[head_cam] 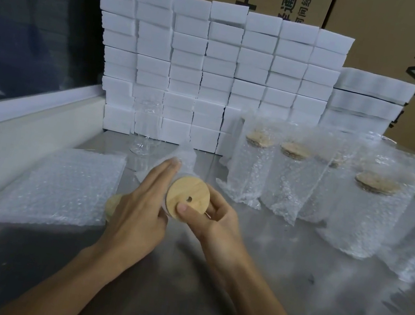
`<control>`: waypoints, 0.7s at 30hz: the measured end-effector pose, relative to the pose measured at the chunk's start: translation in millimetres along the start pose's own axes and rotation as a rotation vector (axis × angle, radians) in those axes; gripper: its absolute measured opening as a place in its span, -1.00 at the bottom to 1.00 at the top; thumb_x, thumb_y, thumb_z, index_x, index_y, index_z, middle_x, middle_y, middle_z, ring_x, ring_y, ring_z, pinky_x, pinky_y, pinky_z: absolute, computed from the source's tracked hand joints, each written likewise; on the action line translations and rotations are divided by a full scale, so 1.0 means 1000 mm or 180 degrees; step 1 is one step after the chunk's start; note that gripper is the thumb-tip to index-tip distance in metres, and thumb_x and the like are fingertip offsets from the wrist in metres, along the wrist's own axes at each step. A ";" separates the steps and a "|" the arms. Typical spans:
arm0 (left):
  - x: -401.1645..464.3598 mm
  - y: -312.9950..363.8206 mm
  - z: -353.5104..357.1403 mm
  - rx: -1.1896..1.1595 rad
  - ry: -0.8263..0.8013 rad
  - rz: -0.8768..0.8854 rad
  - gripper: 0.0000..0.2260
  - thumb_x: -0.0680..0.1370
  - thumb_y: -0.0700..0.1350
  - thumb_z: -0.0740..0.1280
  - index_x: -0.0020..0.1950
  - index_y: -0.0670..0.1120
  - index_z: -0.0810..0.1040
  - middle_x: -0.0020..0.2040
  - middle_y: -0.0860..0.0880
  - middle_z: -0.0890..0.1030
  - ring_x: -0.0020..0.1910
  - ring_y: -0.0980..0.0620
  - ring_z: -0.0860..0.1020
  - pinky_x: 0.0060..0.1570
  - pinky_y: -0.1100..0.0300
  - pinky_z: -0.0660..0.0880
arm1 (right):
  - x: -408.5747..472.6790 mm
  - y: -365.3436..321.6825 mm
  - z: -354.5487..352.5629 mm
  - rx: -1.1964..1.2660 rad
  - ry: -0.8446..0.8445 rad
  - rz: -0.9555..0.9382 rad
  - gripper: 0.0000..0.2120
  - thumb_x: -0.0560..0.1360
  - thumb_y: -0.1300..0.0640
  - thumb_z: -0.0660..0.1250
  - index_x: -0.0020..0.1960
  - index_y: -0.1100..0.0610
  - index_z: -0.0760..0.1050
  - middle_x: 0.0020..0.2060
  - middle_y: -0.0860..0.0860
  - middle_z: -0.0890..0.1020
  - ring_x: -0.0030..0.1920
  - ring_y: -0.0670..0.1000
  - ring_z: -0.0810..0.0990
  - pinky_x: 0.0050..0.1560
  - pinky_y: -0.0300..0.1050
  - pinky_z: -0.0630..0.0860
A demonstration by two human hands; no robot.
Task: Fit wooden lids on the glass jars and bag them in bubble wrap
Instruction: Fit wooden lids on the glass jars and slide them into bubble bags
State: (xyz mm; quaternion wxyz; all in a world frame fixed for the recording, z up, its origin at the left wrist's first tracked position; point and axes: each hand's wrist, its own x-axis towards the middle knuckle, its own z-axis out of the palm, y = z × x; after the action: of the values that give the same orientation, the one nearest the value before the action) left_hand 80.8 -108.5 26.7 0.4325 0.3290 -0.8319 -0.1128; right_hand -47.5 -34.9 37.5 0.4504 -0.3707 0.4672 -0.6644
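Observation:
A glass jar capped by a round wooden lid with a small hole lies tilted toward me above the steel table, its far end inside a bubble wrap bag. My right hand grips the lid end, thumb on the lid's face and fingers curled behind it. My left hand lies with straight fingers along the jar's left side, touching the bag. An empty glass jar stands upright behind. Another wooden lid peeks out from under my left hand.
Several bagged, lidded jars stand in a row at the right. A flat stack of bubble wrap bags lies at the left. White foam blocks are piled along the back, cardboard boxes behind them. A white ledge borders the left.

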 end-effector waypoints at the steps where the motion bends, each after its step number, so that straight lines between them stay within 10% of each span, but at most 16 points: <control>1: -0.001 0.003 -0.001 0.0002 -0.0042 0.0045 -0.19 0.38 -0.45 0.35 0.56 -0.01 0.20 0.55 0.08 0.24 0.26 -0.04 0.49 0.09 0.17 0.47 | 0.001 0.001 -0.001 -0.0067 0.0076 -0.0082 -0.36 0.44 0.40 0.48 0.46 0.28 0.36 0.19 0.15 0.68 0.18 0.05 0.68 0.13 -0.19 0.61; 5: -0.003 0.011 0.000 0.0064 -0.0259 0.0284 -0.15 0.39 -0.45 0.28 0.57 0.09 0.08 0.54 0.24 0.10 -0.01 -0.18 0.61 -0.15 -0.08 0.57 | 0.004 0.006 -0.004 -0.0086 0.0325 -0.0286 -0.49 0.39 0.43 0.52 0.30 0.29 0.48 0.06 0.14 0.73 0.03 0.01 0.73 -0.04 -0.26 0.62; 15: -0.007 0.023 0.007 0.0111 -0.0490 0.1186 -0.15 0.25 -0.51 0.28 0.53 -0.12 0.29 0.54 0.05 0.27 0.33 0.01 0.51 -0.21 0.10 0.61 | 0.007 0.016 -0.015 -0.1913 0.1197 -0.0569 -0.71 0.32 0.11 0.63 -0.15 0.13 0.53 -0.33 -0.14 0.68 -0.32 -0.26 0.65 -0.34 -0.40 0.48; 21: -0.001 0.017 0.000 0.0203 -0.0168 0.1274 -0.27 0.32 -0.38 0.19 0.50 -0.07 0.35 0.50 0.08 0.34 0.30 0.04 0.53 -0.21 0.09 0.62 | 0.010 0.018 -0.018 -0.2314 0.1364 -0.0851 -0.51 0.49 -0.14 0.45 -0.42 0.09 0.31 -0.48 -0.11 0.39 -0.46 -0.11 0.34 -0.37 -0.19 0.30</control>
State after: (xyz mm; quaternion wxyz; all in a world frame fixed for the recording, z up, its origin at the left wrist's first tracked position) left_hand 73.8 -94.6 34.4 0.4136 0.1675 -0.8949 -0.0068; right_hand -62.2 -42.2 15.7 0.0938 -0.4161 0.7013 -0.5712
